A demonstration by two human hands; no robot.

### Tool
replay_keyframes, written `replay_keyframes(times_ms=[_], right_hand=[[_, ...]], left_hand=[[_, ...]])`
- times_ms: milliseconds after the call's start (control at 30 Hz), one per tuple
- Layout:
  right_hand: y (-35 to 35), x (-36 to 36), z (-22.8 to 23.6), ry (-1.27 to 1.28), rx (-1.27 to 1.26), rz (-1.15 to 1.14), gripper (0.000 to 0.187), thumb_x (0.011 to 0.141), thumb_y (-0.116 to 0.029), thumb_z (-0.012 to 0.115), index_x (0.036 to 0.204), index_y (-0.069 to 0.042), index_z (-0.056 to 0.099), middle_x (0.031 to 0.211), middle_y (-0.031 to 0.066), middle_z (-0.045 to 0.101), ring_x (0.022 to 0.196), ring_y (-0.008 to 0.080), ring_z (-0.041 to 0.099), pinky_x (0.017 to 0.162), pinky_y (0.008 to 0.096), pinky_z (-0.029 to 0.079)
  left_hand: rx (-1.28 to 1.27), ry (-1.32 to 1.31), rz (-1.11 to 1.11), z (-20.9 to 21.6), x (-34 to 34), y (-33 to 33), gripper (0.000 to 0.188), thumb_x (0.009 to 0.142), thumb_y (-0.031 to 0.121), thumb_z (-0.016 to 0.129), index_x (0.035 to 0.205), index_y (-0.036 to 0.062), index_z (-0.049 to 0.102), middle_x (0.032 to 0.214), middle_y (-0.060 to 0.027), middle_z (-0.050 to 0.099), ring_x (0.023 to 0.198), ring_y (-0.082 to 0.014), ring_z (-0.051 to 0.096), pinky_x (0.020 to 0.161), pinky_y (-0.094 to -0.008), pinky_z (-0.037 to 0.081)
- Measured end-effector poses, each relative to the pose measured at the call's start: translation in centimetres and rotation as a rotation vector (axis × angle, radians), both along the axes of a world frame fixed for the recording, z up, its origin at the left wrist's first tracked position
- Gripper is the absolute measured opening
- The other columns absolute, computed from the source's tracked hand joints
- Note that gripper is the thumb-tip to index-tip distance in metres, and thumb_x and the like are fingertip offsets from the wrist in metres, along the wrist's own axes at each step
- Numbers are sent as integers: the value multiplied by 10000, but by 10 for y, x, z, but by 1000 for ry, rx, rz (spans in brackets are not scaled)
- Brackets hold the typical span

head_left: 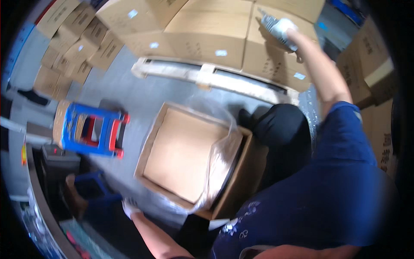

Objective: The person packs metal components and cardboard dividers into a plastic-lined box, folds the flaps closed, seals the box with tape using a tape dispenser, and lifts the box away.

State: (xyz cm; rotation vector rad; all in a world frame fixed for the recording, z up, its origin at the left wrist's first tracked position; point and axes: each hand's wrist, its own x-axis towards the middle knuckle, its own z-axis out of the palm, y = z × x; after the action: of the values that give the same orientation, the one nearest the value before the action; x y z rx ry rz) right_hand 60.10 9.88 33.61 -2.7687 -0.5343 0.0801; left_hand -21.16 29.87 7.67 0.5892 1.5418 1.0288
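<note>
My right hand [281, 31], in a white and grey glove, reaches out over the top of a closed cardboard box [276, 56] at the upper right. Its fingers look stretched out, pointing up and left, with no object I can make out in them. Low on the left, my left hand [130, 208] wears a pale glove and hangs beside a small dark-blue stool [103, 186]; its fingers are small and blurred. Between my arms an open cardboard box [148, 157] stands on the floor. A clear plastic liner [219, 170] spills over its right side and lower edge.
Closed cartons [207, 21] sit on a wooden pallet [172, 71] ahead. More cartons [82, 39] are stacked far left, others [358, 64] at the right. A blue and red step stool [92, 129] stands left of the open box. A bench edge [43, 203] runs along the lower left.
</note>
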Motion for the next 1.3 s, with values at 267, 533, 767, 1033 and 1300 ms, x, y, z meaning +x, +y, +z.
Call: replay_keyframes(times_ms=[267,533,767,1033,1300], right_hand=[[9,-81,34,868,812,676,309,790,-190,588,1042,-12,610,902,73,646,749,171,611,612,323,493],[103,-308,-95,1481,548,1012,291,718,14,473,986,17,585,799,25,576,720,107,555,656,223,460],[82,-408,-201,1986,465,619,184,860,-147,455,953,-47,578,760,94,604,643,224,593,540,334,500],[54,-413,-254,723,-24,1070,367,845,-247,514,1078,36,535,969,148,629,874,266,609,820,358,482],[54,-381,-287,-73,98,1574,493,875,-132,441,1338,16,362,1317,237,421,1191,358,431,1029,393,329]], left_hand=[[391,691,-663,67,177,-56,300,877,208,512,1101,27,595,1039,-105,621,973,-205,568,872,-311,429],[-33,669,-1448,55,267,-213,730,808,476,579,1393,111,338,1367,-141,433,1252,-307,417,1054,-332,318],[227,492,-1884,29,226,-305,405,818,210,586,1204,90,558,1160,-162,586,1067,-315,561,925,-368,433],[89,598,-1854,44,243,-297,483,812,274,566,1260,105,505,1155,-164,591,1063,-332,561,916,-376,435],[409,675,-1170,145,225,-282,384,814,209,578,1168,64,544,974,-140,645,886,-310,628,776,-399,493]])
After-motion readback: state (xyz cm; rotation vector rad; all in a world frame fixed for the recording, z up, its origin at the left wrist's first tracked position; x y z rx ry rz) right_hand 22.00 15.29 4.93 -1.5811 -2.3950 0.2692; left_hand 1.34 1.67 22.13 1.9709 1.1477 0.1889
